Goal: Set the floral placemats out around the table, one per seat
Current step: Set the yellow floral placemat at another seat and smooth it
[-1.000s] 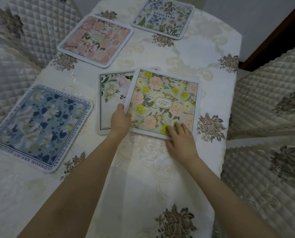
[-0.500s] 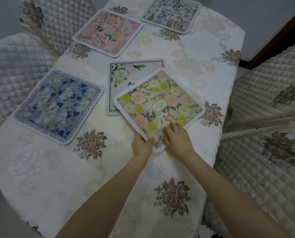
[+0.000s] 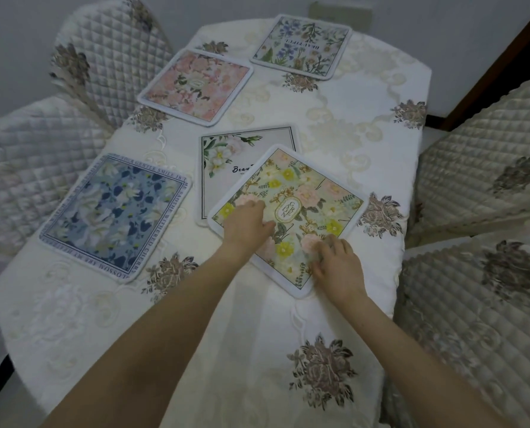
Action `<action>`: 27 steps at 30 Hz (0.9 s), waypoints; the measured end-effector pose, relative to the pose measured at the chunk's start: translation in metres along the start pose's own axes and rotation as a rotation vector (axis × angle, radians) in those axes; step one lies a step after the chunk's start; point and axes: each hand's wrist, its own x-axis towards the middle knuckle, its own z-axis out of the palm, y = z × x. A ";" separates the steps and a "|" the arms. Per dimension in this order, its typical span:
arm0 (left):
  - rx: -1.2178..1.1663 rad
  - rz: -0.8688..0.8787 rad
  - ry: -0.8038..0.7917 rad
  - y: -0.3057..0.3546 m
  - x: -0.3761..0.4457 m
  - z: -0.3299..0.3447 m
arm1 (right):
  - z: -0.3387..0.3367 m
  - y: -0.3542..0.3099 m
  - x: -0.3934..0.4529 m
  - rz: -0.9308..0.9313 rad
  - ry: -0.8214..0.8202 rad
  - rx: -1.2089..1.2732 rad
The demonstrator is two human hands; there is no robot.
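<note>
Since the earlier frames the green-and-yellow placemat point(image 3: 291, 211) has been swivelled from square-on to a diamond, one corner now pointing back at the person, and the left hand point(image 3: 246, 227) has come off its edge onto the printed face. Nearest, the right hand point(image 3: 334, 261) lies flat with spread fingers on the mat's near corner; neither hand pinches anything, both simply press the mat down with open palms. The left hand rests just beyond and to its left, near the mat's left corner. The mat lies under both palms, stretching away and to the right, its far-left edge overlapping the white placemat point(image 3: 242, 162). The quilted chair point(image 3: 479, 180) stands to the right, so the right hand seems better placed to slide it there. Further left lies the blue placemat point(image 3: 115, 211), beyond it the pink placemat point(image 3: 196, 86), farthest the botanical placemat point(image 3: 302, 46).
</note>
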 end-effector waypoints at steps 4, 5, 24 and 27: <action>0.107 0.138 -0.024 -0.015 0.037 0.004 | 0.002 -0.003 0.007 0.098 0.004 0.026; 0.120 0.144 -0.025 -0.018 0.044 0.006 | 0.003 -0.004 0.009 0.126 0.008 0.042; 0.024 -0.163 -0.035 -0.023 0.075 0.003 | -0.001 -0.021 0.034 0.406 0.200 0.394; 0.027 -0.181 0.028 -0.026 0.070 -0.003 | -0.006 -0.016 0.031 0.362 0.237 0.456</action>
